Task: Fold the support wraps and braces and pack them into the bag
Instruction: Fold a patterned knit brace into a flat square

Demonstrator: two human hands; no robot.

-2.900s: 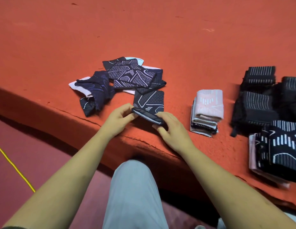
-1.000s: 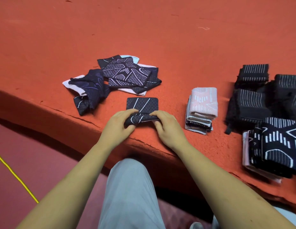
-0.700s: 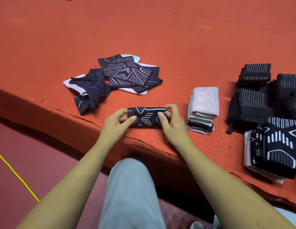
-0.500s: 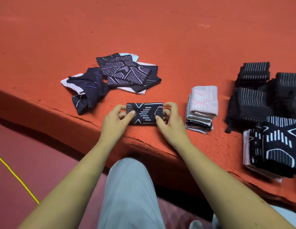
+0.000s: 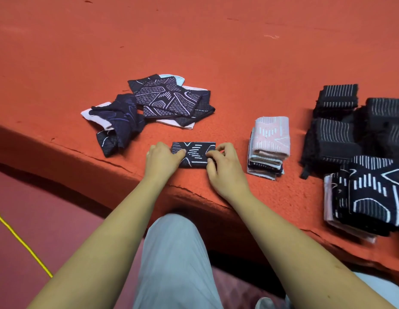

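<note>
A folded dark wrap with white line pattern lies near the front edge of the orange platform. My left hand grips its left end and my right hand pinches its right end, thumbs on top. Behind it lies a loose pile of unfolded dark and white wraps. To the right stands a neat stack of folded wraps with a pink one on top. No bag shows in this view.
Black striped braces are heaped at the far right, with a stack of larger dark patterned wraps in front of them. The platform's cracked front edge drops to a red floor with a yellow cord. My grey-trousered knee is below.
The dark wrap was folded over from a larger square into a narrow rectangle. Both hands then laid it flat and still hold its ends.
</note>
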